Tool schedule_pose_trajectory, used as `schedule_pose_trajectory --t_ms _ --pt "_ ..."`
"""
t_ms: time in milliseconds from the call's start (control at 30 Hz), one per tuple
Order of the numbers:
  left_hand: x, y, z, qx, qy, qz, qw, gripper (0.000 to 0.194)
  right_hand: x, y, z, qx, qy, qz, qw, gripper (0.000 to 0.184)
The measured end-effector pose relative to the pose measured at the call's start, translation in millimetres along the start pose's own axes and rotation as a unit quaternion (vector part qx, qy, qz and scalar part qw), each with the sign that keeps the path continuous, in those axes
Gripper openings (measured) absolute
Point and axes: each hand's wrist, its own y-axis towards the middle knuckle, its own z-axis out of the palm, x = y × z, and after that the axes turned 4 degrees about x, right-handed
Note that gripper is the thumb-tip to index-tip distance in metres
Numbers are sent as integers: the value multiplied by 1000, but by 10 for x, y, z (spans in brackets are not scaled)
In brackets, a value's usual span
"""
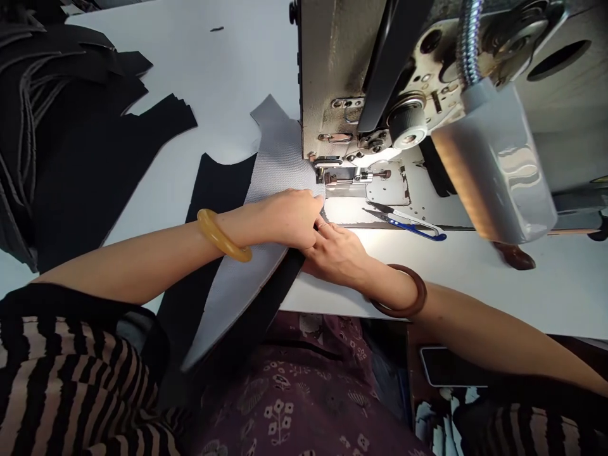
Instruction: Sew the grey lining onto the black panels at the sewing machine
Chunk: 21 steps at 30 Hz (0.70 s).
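Observation:
A grey mesh fabric piece (pixel 273 158) lies over a black fabric piece (pixel 209 190), their edges running up to the presser foot (pixel 323 174) of a sewing machine (pixel 342 76). My left hand (pixel 294 218), with a yellow bangle on its wrist, is closed on the fabric edge just in front of the foot. Right against it, my right hand (pixel 339 256) grips the same edge, its fingertips partly hidden by the left hand. Below my hands, the layered pieces hang over the table's front edge towards my lap.
Thread snips (pixel 408 221) with a blue and a white handle lie right of the foot. A stack of dark fabric pieces (pixel 71 114) fills the left side. A lamp (pixel 498 164) hangs low at the right. A phone (pixel 451 367) rests below the white table (pixel 475 272).

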Motion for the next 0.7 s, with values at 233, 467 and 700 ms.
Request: schedule_pose_trajectory --t_ms 233,467,700 --pt "-44 -63 -68 -9 -38 -14 999 40 -6 -26 0 -4 -9 -17 1000 36" --pt "-88 -109 -46 -24 16 -32 999 46 18 -27 -19 -18 -24 -47 998 35" --pt "-104 -117 -85 4 47 -31 998 51 9 -5 -51 33 -1 -35 999 37"
